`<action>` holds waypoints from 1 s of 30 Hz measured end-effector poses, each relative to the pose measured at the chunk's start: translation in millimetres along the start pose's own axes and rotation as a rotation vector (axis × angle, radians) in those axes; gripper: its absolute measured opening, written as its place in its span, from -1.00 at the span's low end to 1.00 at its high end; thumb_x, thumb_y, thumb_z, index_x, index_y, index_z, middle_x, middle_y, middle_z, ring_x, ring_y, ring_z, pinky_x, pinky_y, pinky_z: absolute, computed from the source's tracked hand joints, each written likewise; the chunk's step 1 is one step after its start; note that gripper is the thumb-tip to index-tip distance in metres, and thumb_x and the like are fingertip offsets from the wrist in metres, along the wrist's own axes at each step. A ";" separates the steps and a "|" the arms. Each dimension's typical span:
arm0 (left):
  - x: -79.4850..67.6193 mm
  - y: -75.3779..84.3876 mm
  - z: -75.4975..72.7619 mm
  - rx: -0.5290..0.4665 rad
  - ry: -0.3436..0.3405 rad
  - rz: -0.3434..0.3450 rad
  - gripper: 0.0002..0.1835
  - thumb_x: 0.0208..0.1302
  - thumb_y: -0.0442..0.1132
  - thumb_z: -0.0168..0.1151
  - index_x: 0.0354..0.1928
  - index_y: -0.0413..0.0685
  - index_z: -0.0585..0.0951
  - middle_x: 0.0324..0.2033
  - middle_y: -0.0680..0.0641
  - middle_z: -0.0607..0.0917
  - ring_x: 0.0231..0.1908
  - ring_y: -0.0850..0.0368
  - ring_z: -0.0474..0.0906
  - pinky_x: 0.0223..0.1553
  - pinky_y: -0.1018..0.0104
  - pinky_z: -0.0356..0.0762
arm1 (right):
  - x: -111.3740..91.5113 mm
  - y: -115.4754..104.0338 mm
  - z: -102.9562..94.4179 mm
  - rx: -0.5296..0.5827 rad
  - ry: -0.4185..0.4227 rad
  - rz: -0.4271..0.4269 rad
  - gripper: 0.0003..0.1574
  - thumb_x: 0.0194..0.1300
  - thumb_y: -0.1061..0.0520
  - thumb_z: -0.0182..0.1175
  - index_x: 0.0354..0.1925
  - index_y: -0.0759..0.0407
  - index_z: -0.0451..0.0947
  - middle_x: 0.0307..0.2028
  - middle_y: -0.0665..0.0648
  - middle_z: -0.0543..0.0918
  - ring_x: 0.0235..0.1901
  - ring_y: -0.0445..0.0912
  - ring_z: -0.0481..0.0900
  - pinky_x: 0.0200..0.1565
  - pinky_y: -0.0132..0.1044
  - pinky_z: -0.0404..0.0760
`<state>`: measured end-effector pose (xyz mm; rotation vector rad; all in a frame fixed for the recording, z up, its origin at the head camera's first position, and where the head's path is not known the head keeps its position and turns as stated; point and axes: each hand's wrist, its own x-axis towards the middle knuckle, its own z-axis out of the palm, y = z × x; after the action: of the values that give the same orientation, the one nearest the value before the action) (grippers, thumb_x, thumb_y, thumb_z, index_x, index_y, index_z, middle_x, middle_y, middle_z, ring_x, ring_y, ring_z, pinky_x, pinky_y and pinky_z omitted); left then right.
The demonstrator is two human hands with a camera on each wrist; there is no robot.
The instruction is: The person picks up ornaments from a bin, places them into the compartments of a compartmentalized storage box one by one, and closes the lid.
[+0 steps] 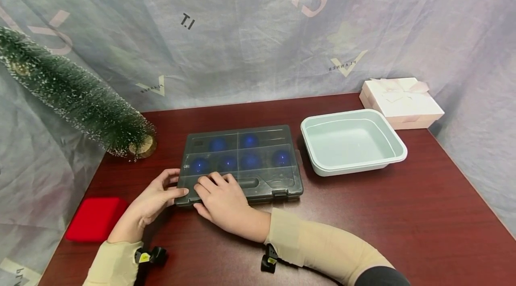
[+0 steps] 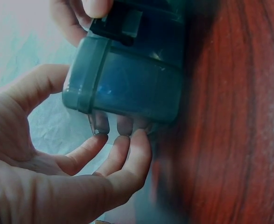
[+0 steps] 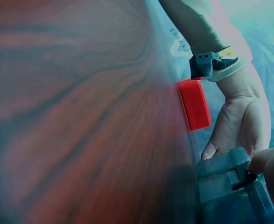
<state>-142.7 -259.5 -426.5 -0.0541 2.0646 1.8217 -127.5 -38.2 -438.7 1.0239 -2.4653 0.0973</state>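
Observation:
A dark translucent plastic case (image 1: 268, 181) lies closed on the table, with several blue balls (image 1: 228, 163) showing through its lid. My left hand (image 1: 155, 196) holds the case's left end, thumb on the front corner of the lid and curled fingers against the side. Over the front left part of the lid is my right hand (image 1: 223, 201), fingertips resting on top. Its thumb is at the left front latch (image 2: 120, 25), seen up close in both wrist views. A second latch (image 1: 281, 194) sits at the front right.
Right of the case stands a pale green basin (image 1: 350, 143), with a white gift box (image 1: 403, 102) behind it. A red box (image 1: 96, 219) lies by my left forearm. At the back left, a small frosted tree (image 1: 80, 89) leans outward. A grey cloth (image 1: 250, 44) hangs behind the table.

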 end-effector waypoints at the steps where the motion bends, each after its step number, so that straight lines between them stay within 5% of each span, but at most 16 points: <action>1: -0.1 0.0 -0.1 0.002 0.000 -0.001 -0.23 0.33 -0.42 0.23 0.47 -0.35 0.07 0.30 -0.38 0.27 -0.04 0.13 0.56 -0.14 0.26 0.64 | 0.1 -0.2 0.1 -0.002 -0.001 0.000 -0.53 0.39 -0.32 0.19 0.09 -0.13 0.65 0.08 -0.15 0.57 0.08 -0.14 0.45 -0.04 -0.21 0.45; 21: -4.1 2.2 0.0 0.035 -0.027 -0.027 -0.19 0.35 -0.38 0.23 0.49 -0.32 0.01 0.30 -0.38 0.25 -0.02 0.09 0.54 -0.13 0.24 0.63 | 0.7 1.5 -5.5 0.016 -0.048 -0.034 -0.54 0.40 -0.31 0.21 0.08 -0.11 0.63 0.08 -0.14 0.55 0.06 -0.13 0.45 -0.04 -0.22 0.47; 25: -3.3 13.7 -2.2 0.189 -0.042 -0.007 -0.08 0.31 -0.38 0.28 0.53 -0.31 -0.09 0.28 -0.43 0.26 0.07 -0.11 0.54 -0.13 0.26 0.61 | 6.0 9.9 -14.3 0.109 -0.142 -0.054 -0.55 0.44 -0.26 0.19 0.14 -0.10 0.64 0.12 -0.13 0.55 0.09 -0.14 0.45 -0.04 -0.24 0.48; 30: 2.5 40.2 2.5 0.646 0.014 0.126 -0.01 0.22 -0.28 0.41 0.53 -0.36 0.00 0.31 -0.50 0.24 0.22 -0.41 0.36 0.11 -0.11 0.46 | 12.2 33.6 -25.6 0.314 -0.248 -0.106 -0.54 0.52 -0.18 0.13 0.21 -0.03 0.62 0.16 -0.07 0.58 0.16 -0.13 0.48 0.08 -0.23 0.51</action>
<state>-155.6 -250.2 -389.4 0.2430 2.6088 1.1323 -148.0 -15.9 -406.8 1.3685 -2.6673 0.3520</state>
